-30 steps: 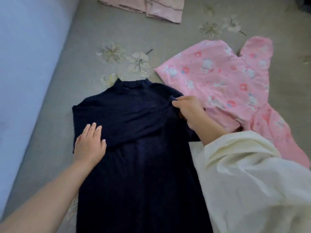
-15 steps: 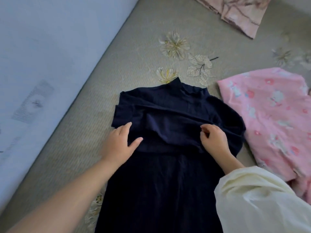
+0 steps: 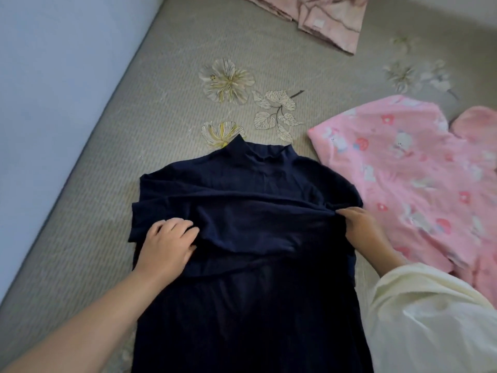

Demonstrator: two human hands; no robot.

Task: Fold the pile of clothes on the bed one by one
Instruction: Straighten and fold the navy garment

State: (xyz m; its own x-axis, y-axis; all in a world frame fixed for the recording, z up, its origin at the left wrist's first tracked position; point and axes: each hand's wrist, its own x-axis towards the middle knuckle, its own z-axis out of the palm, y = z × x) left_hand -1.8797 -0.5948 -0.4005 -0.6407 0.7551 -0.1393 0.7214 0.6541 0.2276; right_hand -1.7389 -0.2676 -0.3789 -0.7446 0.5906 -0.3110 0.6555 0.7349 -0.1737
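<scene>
Nearest me, at six o'clock, the skirt of the navy garment [image 3: 250, 305] runs off the bottom edge, lying flat on the bed [image 3: 166, 109]. It looks ribbed, soft and limp, light enough to drape over itself, so I judge it will sag wherever it is not supported and will hold no crease of its own.

A little farther, at nine o'clock of the garment, my left hand [image 3: 168, 244] rests on the folded-in sleeve, fingers curled with the tips pressed into the cloth edge. I think it pinches the fabric, though the dark cloth hides the thumb's contact, so that is my best reading. At three o'clock my right hand [image 3: 360, 224] pinches the fold line where the other sleeve crosses the chest, finger and thumb closed on a ridge of fabric; a cream sleeve [image 3: 430, 319] covers that arm.

With cloth this floppy, I would take hold at the two outer ends of a fold, as now, and keep it taut between both hands. The knit should not slip much on the woven bed cover.

Beyond, the high collar points to twelve o'clock. At two o'clock lies a pink printed garment [image 3: 403, 179], just beside the navy shoulder. At one o'clock, well apart, sits a folded pale pink cloth [image 3: 322, 20].
</scene>
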